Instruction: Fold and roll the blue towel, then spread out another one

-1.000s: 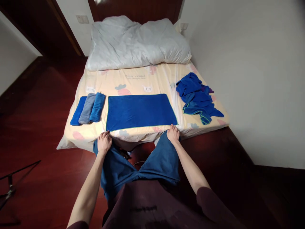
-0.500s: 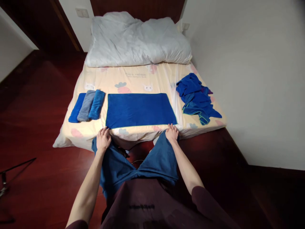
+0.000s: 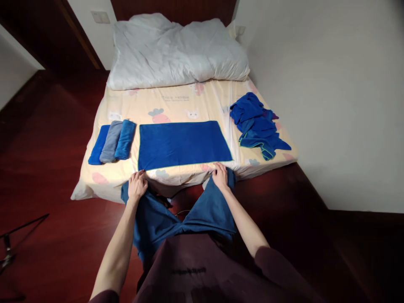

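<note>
A blue towel (image 3: 184,144) with a thin green border lies spread flat on the bed, its long near edge along the front of the mattress. At its near left corner, my left hand (image 3: 138,185) has its fingers curled on the edge. My right hand (image 3: 220,176) is on the same near edge, a little inward from the right corner, with bent fingers closed at the border. The undersides of both hands are hidden. Left of the towel, a blue folded towel (image 3: 99,145), a grey one (image 3: 111,142) and a lighter blue one (image 3: 125,139) lie side by side.
A loose heap of blue cloths (image 3: 257,124) lies at the right of the bed. Across the far end stretches a bunched white quilt (image 3: 179,52). The patterned bed sheet (image 3: 186,99) shows between them. A wall (image 3: 315,105) runs along the right side.
My right hand has slid left along the near edge, away from the right corner. My left hand stays at its corner. The towel still lies flat, and the view has shifted slightly.
</note>
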The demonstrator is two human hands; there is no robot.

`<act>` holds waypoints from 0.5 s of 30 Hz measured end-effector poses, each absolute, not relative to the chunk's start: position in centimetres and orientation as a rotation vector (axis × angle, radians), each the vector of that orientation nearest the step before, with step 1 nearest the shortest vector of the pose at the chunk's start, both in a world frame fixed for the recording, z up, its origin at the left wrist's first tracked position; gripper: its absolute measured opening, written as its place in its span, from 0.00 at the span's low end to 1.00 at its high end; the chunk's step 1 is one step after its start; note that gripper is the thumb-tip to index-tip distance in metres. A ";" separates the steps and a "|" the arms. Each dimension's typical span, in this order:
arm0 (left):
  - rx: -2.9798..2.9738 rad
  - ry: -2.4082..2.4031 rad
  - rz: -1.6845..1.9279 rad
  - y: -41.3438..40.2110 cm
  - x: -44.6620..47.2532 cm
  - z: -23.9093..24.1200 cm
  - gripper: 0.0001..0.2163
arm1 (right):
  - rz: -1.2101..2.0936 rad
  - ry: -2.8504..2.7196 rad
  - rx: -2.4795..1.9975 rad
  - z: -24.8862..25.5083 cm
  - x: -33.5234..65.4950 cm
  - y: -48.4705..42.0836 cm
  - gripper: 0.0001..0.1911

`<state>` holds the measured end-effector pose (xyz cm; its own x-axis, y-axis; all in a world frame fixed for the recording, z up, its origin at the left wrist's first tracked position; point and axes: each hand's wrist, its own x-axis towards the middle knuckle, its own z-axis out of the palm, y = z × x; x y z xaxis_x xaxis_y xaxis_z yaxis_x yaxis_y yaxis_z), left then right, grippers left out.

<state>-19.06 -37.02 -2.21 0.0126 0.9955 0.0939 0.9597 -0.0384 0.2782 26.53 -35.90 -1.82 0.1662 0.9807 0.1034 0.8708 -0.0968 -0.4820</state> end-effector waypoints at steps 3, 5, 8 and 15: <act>2.120 2.098 0.414 -36.9 -19.2 -2.0 0.22 | 0.614 -1.502 -1.814 -2.3 22.6 -36.6 0.29; 2.115 2.099 0.415 -36.8 -19.3 -2.0 0.22 | 0.859 -1.358 -1.682 -3.0 19.6 -36.7 0.30; 2.117 2.090 0.412 -36.8 -19.4 -1.9 0.21 | 1.160 -1.133 -1.569 -3.9 15.7 -36.3 0.32; 2.103 2.058 0.437 -36.7 -19.8 -2.2 0.21 | 1.491 -0.876 -1.327 -3.3 11.0 -35.3 0.43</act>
<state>-19.79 -36.73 -2.15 0.0063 0.9958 0.0914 0.9469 -0.0353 0.3196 10.96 -35.30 -3.33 0.0107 0.9458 -0.3247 -0.1765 -0.3178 -0.9316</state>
